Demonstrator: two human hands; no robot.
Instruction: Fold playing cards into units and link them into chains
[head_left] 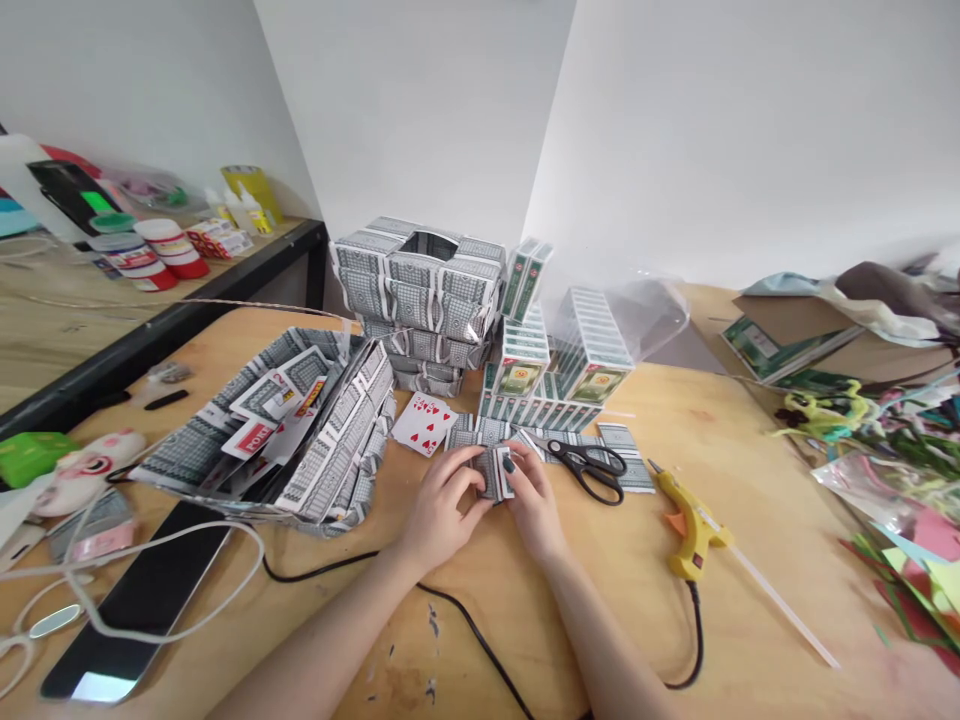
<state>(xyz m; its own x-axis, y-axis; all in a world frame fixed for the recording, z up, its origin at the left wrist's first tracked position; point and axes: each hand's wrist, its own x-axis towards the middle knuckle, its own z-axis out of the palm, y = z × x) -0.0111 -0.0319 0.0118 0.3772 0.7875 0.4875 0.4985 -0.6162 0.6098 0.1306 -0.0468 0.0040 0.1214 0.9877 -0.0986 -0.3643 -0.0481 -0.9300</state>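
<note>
Between my hands is a small folded piece of playing cards [493, 474], grey-patterned with white edges. My left hand [447, 497] grips its left side with curled fingers. On its right side, my right hand [534, 497] pinches it, a dark green nail showing on top. Black-handled scissors [592, 468] lie just right of my right hand, over patterned cards [626, 455]. Behind my left hand, loose heart cards [424, 424] lie face up. Left of them stands an open box built of folded cards [341, 455], with loose cards inside.
A yellow glue gun [697, 530] with a clear glue stick lies at right, its black cord trailing. Stacked card packs [540, 410] and a taller structure of folded cards [427, 290] stand behind. A dark phone-like slab [135, 610] and white cable lie at left; craft scraps [915, 560] lie far right.
</note>
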